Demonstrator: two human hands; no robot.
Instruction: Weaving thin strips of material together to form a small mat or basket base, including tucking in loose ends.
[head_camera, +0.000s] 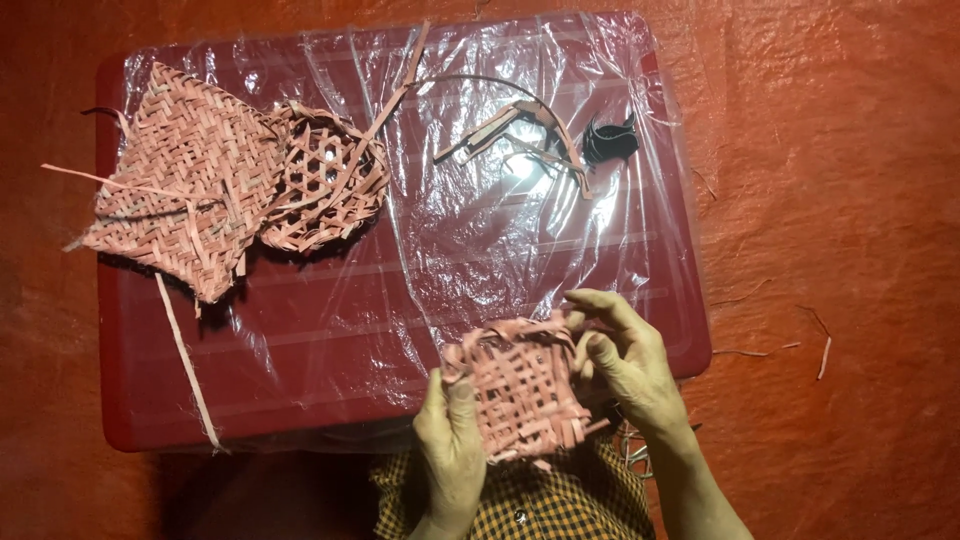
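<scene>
A small pink woven basket piece (525, 385) is gripped between both hands at the near edge of a red tray (150, 400). My left hand (450, 440) pinches its left rim, thumb on top. My right hand (625, 360) curls its fingers over the right rim. The tray is covered with clear plastic film (480, 240).
At the tray's far left lie a flat woven mat (180, 180) and an open-weave round basket (325, 180). Loose strips (510, 130) and a small black object (608, 142) sit at the far middle. A long strip (185, 360) hangs over the near left edge. Red sheeting (830, 200) surrounds the tray.
</scene>
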